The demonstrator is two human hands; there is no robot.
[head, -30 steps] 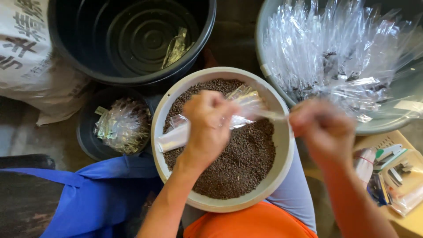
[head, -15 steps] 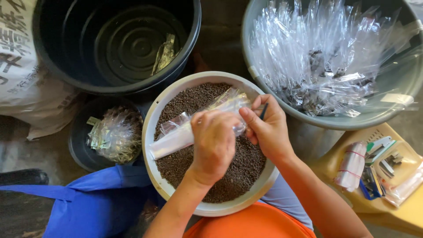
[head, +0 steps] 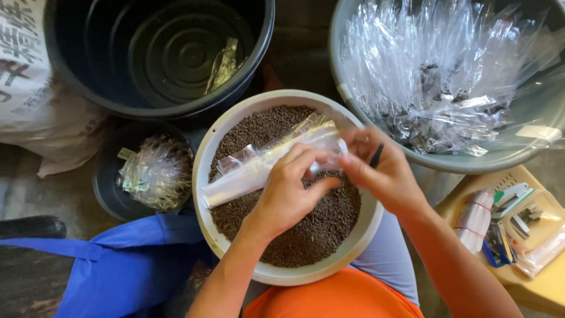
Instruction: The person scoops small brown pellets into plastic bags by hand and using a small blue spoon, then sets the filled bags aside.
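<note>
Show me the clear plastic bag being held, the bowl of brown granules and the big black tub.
clear plastic bag [head: 259, 168], head view, its middle
bowl of brown granules [head: 206, 153], head view, left rim
big black tub [head: 176, 56], head view, ribbed bottom

There is a single view, from a camera worn on the person's head, looking almost straight down into the lap. It sits close: the round cream bowl of brown granules [head: 235, 126] fills the middle of the frame, and the forearms enter from the bottom edge. The top edge cuts off the large black plastic tub [head: 88, 88] on the left and the grey basin of clear plastic bags [head: 506, 159] on the right. The yellow stool [head: 553, 288] is cropped at the lower right corner.
</note>
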